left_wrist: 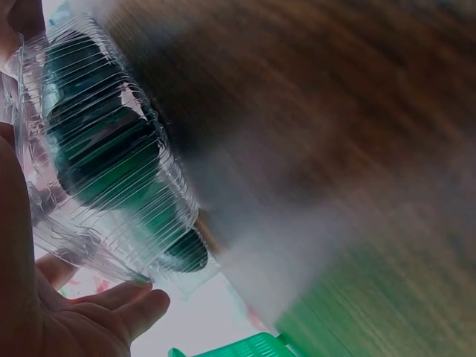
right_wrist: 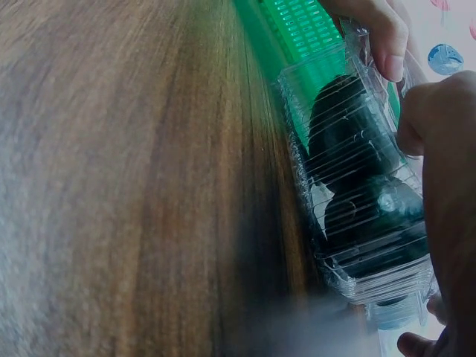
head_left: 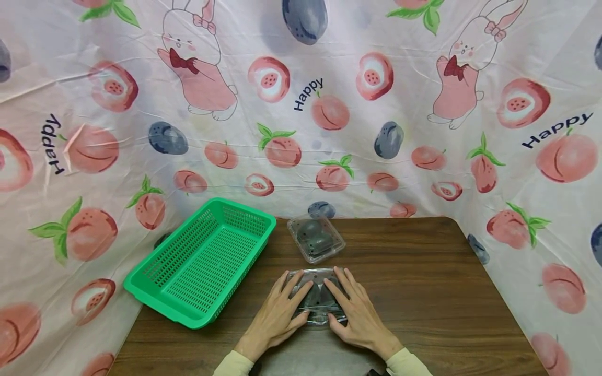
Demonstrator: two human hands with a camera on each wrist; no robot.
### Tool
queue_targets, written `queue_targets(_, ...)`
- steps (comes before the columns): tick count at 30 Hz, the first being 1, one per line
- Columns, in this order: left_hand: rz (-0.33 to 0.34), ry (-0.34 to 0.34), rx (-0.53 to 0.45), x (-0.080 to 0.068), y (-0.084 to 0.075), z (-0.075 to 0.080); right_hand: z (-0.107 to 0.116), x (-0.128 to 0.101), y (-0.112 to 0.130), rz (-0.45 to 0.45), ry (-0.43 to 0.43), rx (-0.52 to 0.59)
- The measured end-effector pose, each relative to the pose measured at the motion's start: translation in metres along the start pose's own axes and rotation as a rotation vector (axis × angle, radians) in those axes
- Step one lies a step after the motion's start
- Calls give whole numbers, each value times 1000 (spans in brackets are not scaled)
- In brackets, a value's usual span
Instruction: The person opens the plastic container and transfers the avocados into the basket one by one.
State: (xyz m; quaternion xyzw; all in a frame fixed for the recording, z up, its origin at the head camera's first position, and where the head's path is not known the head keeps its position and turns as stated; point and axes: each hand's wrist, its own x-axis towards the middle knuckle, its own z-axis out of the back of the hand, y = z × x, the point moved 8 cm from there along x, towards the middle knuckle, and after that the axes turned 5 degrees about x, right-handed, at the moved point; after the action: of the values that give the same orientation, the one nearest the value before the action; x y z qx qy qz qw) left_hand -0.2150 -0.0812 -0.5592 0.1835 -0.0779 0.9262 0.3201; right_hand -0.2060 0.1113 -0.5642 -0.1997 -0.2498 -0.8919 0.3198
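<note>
Fingers of the left hand [head_left: 277,313] lie nearly straight, spread flat over the left half of the clear clamshell box [head_left: 316,300], thumb hooked at its near edge; right hand [head_left: 357,313] mirrors it on the right half, so both are equally near. Box sits under both palms near the counter [head_left: 423,292] front edge, centre, long axis running left-right, parallel to that edge. Green basket [head_left: 202,261] off to the left, second clamshell [head_left: 316,238] just behind.
</note>
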Motion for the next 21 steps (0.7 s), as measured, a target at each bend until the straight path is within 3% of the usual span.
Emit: queue_targets(21,31,57,-51,0,2,-2,-3,0,-3,-36,22,55)
